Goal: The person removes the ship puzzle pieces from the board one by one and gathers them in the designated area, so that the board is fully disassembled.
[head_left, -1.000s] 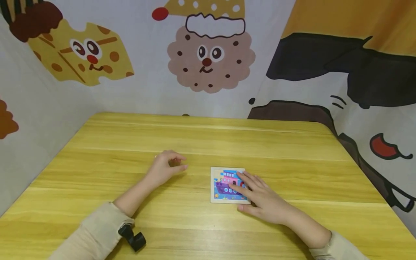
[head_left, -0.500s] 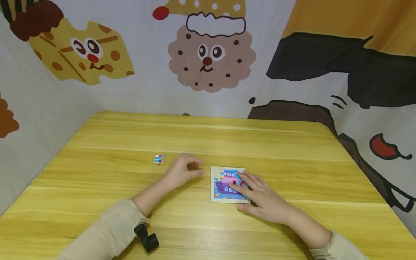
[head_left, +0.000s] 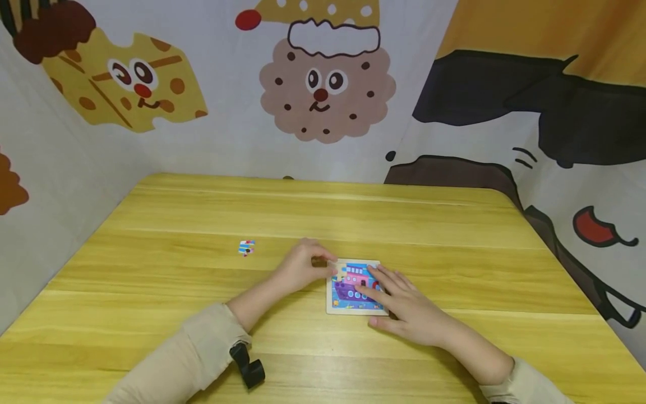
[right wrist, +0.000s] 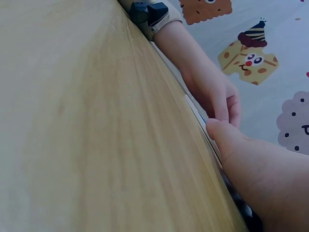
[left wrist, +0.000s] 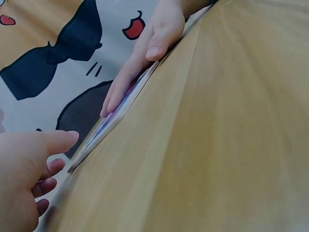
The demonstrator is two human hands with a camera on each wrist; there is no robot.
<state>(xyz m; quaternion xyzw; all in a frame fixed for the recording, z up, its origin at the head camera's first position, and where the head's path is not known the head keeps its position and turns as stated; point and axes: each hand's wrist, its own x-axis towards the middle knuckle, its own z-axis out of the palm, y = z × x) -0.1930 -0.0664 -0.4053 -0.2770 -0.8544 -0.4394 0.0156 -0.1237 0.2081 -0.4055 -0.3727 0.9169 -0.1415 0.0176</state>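
Note:
A small framed jigsaw puzzle (head_left: 348, 306) with a purple and pink ship lies on the table. Bare tan backing shows in its upper left. My left hand (head_left: 301, 268) is at the upper-left corner, thumb and forefinger close together over the frame. Whether a piece is between those fingertips is hidden; in the left wrist view the left hand (left wrist: 24, 174) shows its thumb stretched out and other fingers curled. My right hand (head_left: 411, 311) rests on the puzzle's right side with fingers spread. Loose puzzle pieces (head_left: 246, 247), blue, white and red, lie farther left.
The wooden table (head_left: 429, 235) reaches back to a cloth backdrop (head_left: 212, 151) printed with cartoon food. A black strap mount (head_left: 247, 367) hangs at the left sleeve, low over the table.
My left hand has moved right from beside the loose pieces to the puzzle's upper-left corner, uncovering those pieces. The right hand and the puzzle have stayed in place.

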